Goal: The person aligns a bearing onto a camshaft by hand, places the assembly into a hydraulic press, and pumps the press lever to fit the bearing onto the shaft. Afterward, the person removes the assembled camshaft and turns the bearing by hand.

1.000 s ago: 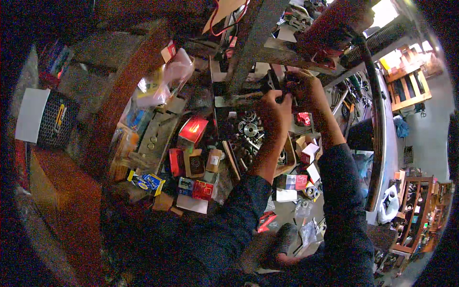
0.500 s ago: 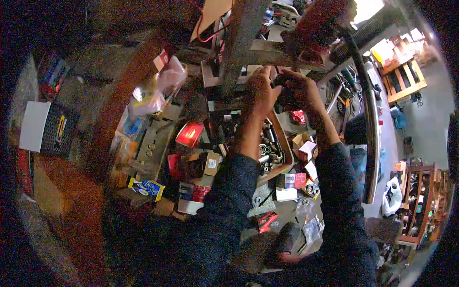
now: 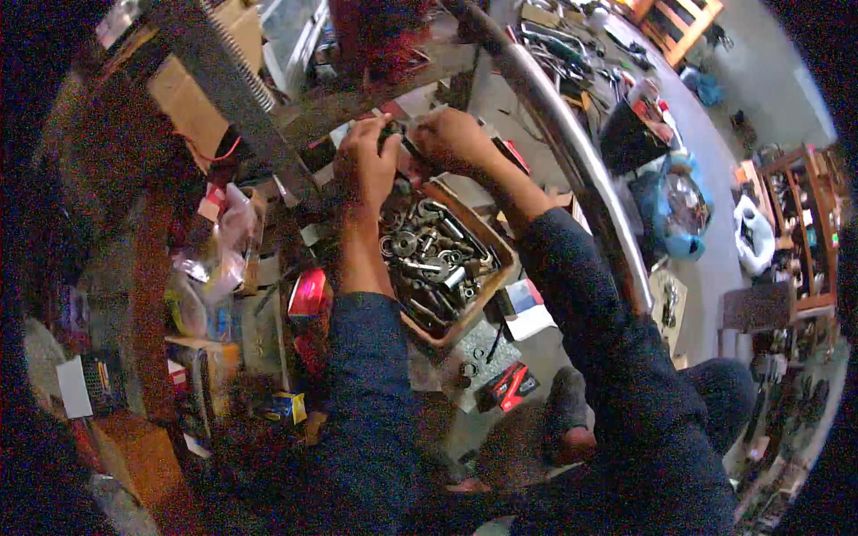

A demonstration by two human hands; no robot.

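Both my arms reach forward over a brown-rimmed tray [image 3: 509,268] heaped with loose metal parts [image 3: 438,259], among them rings, bolts and sockets. My left hand [image 3: 365,165] is closed around a small dark piece [image 3: 391,132], with its thumb and fingers at either side. Just to the right, my right hand [image 3: 454,141] is closed too, its knuckles up, at the same dark piece. Blur and fingers hide what kind of thing it is, and whether the right hand holds a separate part. Both hands are beyond the tray's far edge, beside a dark metal frame.
A thick metal bar [image 3: 572,152] slants along the right, close to my right arm. A toothed dark beam [image 3: 241,89] stands at the left. Red boxes [image 3: 308,293], a black-and-red box [image 3: 511,386] and a white-and-blue box [image 3: 527,310] lie around the tray.
The view has swung, so my hands appear further left and the tray of metal parts shows more fully. My hands, pressed together before, are now slightly apart around the dark piece.
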